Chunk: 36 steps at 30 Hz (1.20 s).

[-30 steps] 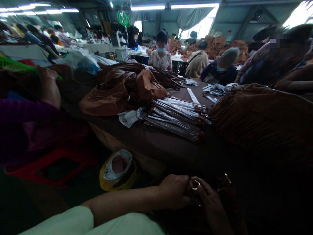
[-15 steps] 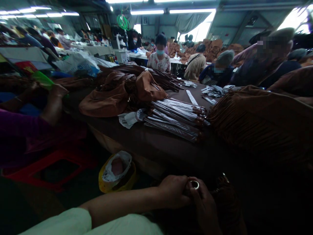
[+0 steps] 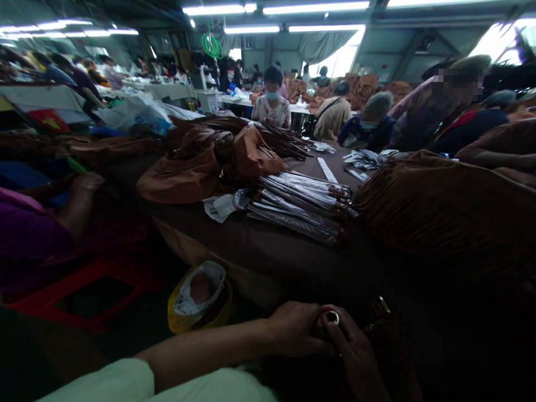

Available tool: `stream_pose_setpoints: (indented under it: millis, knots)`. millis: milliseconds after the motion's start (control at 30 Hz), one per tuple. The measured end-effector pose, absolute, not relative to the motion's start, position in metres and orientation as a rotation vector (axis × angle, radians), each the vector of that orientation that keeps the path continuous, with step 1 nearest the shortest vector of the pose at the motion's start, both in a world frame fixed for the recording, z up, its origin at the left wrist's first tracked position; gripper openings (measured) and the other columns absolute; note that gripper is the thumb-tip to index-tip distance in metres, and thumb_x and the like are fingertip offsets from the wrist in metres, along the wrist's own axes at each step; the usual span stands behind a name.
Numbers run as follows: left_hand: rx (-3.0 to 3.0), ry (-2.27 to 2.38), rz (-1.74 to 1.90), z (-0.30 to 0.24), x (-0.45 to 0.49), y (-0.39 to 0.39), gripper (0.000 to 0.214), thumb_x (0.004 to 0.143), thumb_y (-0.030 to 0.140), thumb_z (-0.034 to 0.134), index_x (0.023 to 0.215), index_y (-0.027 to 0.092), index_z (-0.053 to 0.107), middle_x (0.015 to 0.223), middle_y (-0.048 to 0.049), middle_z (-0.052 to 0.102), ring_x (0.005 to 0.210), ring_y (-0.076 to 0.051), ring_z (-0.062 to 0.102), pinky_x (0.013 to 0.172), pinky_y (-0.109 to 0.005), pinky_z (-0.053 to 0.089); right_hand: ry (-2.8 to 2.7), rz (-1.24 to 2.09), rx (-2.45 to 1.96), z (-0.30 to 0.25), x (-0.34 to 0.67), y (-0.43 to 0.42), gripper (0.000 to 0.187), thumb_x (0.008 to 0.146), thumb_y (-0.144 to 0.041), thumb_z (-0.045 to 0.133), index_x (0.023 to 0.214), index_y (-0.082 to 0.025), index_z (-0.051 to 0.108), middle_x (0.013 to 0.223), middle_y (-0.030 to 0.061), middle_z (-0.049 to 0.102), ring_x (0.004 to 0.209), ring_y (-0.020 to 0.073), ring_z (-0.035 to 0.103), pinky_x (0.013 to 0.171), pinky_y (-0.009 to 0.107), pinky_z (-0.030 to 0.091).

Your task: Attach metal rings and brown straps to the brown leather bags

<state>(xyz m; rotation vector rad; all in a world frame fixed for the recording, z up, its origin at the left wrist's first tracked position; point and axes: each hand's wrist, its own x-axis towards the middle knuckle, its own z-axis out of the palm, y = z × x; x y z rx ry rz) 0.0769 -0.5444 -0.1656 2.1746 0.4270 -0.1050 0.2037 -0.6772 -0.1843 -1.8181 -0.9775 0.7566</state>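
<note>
My left hand (image 3: 293, 329) and my right hand (image 3: 355, 357) meet low in the view, both closed around a round metal ring (image 3: 332, 317). The ring seems fixed to a dark leather strap, mostly hidden by my fingers. Just right of my right hand, a small metal buckle (image 3: 383, 304) catches the light on a dark brown leather piece (image 3: 389, 357), which lies in shadow. A pale green sleeve (image 3: 96, 385) covers my left forearm.
A dark brown table (image 3: 268, 251) holds a fringed suede bag (image 3: 444, 212), stacked tan bags (image 3: 209, 162) and bundled straps in plastic (image 3: 301, 209). A yellow bag (image 3: 200, 296) and a red stool (image 3: 92, 290) stand below. A co-worker's hand (image 3: 86, 184) is at left.
My hands stay on the ring, which shifts only slightly. The co-worker's hand at left has dropped lower, and the person at upper right has moved farther right.
</note>
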Motion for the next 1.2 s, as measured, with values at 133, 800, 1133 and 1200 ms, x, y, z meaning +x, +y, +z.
stream_pose_setpoints:
  millis: [133,800,1133,1200]
  knots:
    - [2.102,0.41,-0.069,-0.16,0.074,-0.543,0.046,0.074,0.062,0.061,0.097,0.021,0.06,0.09,-0.0006,0.067,0.078,-0.017,0.062,0.059,-0.021,0.036,-0.947,0.863,-1.757,-0.189,0.212,-0.682,0.041,0.085,-0.05,0.055,0.114,-0.022,0.064,0.115,0.0078,0.067,0.106,0.0273,0.062,0.089,0.034,0.052]
    - [2.27,0.337,0.317,-0.167,0.069,-0.55,0.03,0.089,0.044,0.044,0.103,0.019,0.056,0.095,-0.0047,0.065,0.08,-0.018,0.061,0.068,-0.024,0.044,-0.926,0.974,-1.756,-0.176,0.223,-0.675,0.045,0.082,-0.055,0.056,0.112,-0.023,0.069,0.111,0.0081,0.07,0.105,0.0302,0.064,0.09,0.039,0.053]
    - [2.192,0.392,0.189,-0.197,0.074,-0.534,0.04,0.086,0.056,0.044,0.1,0.021,0.056,0.092,-0.0038,0.069,0.076,-0.02,0.067,0.052,-0.022,0.038,-1.258,0.53,-2.058,-0.118,0.254,-0.574,0.044,0.08,-0.061,0.054,0.098,-0.024,0.072,0.099,0.0077,0.074,0.091,0.0272,0.069,0.08,0.034,0.056]
    - [2.175,0.362,0.183,-0.207,0.079,-0.531,0.042,0.086,0.059,0.045,0.1,0.021,0.058,0.094,-0.004,0.069,0.078,-0.02,0.068,0.052,-0.021,0.038,-1.575,0.34,-2.025,-0.11,0.249,-0.525,0.037,0.087,-0.053,0.05,0.095,-0.023,0.071,0.101,0.0075,0.072,0.094,0.026,0.067,0.084,0.036,0.052]
